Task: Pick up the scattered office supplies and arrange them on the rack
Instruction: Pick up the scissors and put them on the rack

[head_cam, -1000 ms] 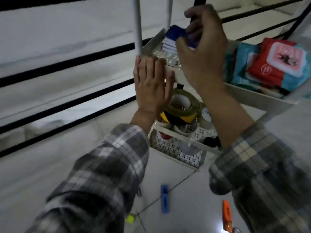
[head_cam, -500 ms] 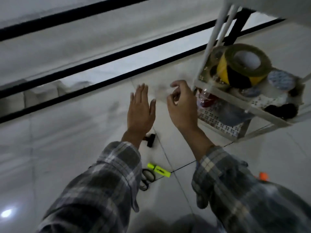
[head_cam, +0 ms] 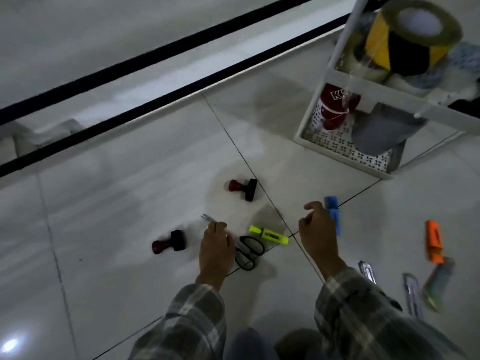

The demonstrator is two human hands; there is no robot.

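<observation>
**Floor inspection: supplies scattered, rack at upper right**

Pale glossy floor tiles (head_cam: 104, 203) with dark grout lines carry every loose item; black bars (head_cam: 155, 61) cross the upper left of the view.

Left to right on the floor: a red-handled stamp (head_cam: 168, 242) lies on its side, with a second stamp (head_cam: 243, 188) further up, well apart from it. The left hand (head_cam: 217, 249), in a plaid sleeve, is lowered over the black-handled scissors (head_cam: 248, 252); the blade tips show beyond the fingers and the handle loops lie just beside the hand. The fingers curl loosely downward, but whether they touch or grip the blades cannot be told. A yellow highlighter (head_cam: 268, 235) lies just beside the scissor handles.

The right hand (head_cam: 315, 229) hovers with fingers loosely curled and apart, holding nothing; its fingertips are next to a blue item (head_cam: 333, 214), blurred, possibly a marker or clip.

Further right lie an orange highlighter (head_cam: 433, 245), two metallic clips (head_cam: 411, 292), and a greenish item (head_cam: 436, 284) too blurred to identify.

At upper right stands the white rack (head_cam: 337, 149). Its lower tray holds a red-and-white container (head_cam: 335, 107) and a grey sheet (head_cam: 381, 131). The tier above holds a yellow-and-black tape roll (head_cam: 405, 40) stacked on other rolls.
</observation>
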